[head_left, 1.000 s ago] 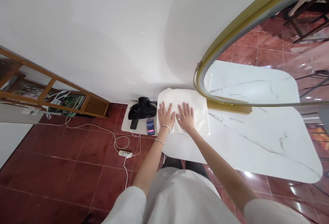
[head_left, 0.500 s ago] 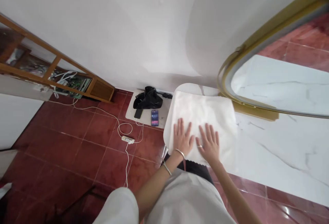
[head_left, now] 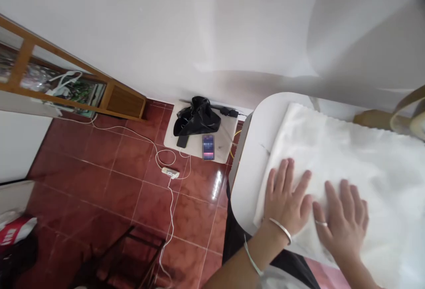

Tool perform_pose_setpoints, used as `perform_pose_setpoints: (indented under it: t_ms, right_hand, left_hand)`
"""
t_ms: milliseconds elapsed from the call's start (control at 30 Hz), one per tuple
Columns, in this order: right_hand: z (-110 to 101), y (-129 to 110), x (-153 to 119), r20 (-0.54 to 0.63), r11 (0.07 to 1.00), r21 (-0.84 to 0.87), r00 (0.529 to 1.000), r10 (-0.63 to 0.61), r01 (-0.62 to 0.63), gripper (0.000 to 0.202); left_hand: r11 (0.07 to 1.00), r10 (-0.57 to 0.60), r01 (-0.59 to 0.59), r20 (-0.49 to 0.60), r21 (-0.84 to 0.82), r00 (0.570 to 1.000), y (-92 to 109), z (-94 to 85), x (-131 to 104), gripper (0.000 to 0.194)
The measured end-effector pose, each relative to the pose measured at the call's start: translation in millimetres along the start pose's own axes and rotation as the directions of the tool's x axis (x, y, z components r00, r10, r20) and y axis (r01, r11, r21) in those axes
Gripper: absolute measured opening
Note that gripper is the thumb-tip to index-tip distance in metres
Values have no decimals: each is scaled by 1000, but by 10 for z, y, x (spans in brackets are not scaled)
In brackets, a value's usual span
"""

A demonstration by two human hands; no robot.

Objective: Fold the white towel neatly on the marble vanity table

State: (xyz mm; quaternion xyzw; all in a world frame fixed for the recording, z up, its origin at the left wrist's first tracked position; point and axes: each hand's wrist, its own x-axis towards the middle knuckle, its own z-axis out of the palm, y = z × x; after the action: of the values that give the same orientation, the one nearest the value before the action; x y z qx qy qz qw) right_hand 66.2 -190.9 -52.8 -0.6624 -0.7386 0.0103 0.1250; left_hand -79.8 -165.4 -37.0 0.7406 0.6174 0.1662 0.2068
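White cloth [head_left: 332,147] is lying spread over the white tabletop [head_left: 254,160] on the right of the scene, its left edge running just inside the table's rounded left end and its scalloped far edge passing close to the gold-coloured base [head_left: 368,119]. The left hand [head_left: 287,205] is resting palm down near the cloth's left edge, fingers extended and slightly parted; the right hand [head_left: 347,229] is lying flat beside it, a ring [head_left: 321,223] showing on its thumb. Neither hand is closing on anything: both are touching the cloth from above, with no fabric pinched between fingers and thumb.

The cloth is looking soft, limp and light, with shallow wrinkles showing across it. It is probably giving easily under the palms and sliding on the smooth top, so light, even pressure would be suiting it better than a hard push, which could be bunching it. Nothing about it is seeming fragile. For lifting, the left edge and its far corner are offering the clearest hold, a finger-and-thumb pinch at two well-separated places keeping it from sagging. Whether it is lying in one layer or folded, the view is not making certain; if folded, a pinch would be needing to take in every layer. The near edge is blurring too much to judge.
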Motion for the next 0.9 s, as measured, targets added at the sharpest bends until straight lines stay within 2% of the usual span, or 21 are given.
perform_pose_setpoints:
  t_ms: [300, 400, 667, 900]
  right_hand:
    - [26, -128, 282, -42, 999, -9, 998, 38, -38, 56]
    - [18, -156, 228, -34, 999, 1, 998, 50, -50, 55]
    - [-25, -193, -25, 39, 999, 18, 998, 40, -40, 57]
    - [55, -183, -70, 83, 999, 21, 996, -35, 33, 61]
  left_hand:
    - [995, 81, -77, -57, 67, 995, -165, -103, 317, 57]
    - [994, 71, -66, -52, 92, 996, -151, -94, 251, 59]
    - [988, -18, 22, -31, 151, 999, -39, -19, -115, 66]
    - [973, -19, 22, -17, 228, 1000, -112, -7, -203, 69]
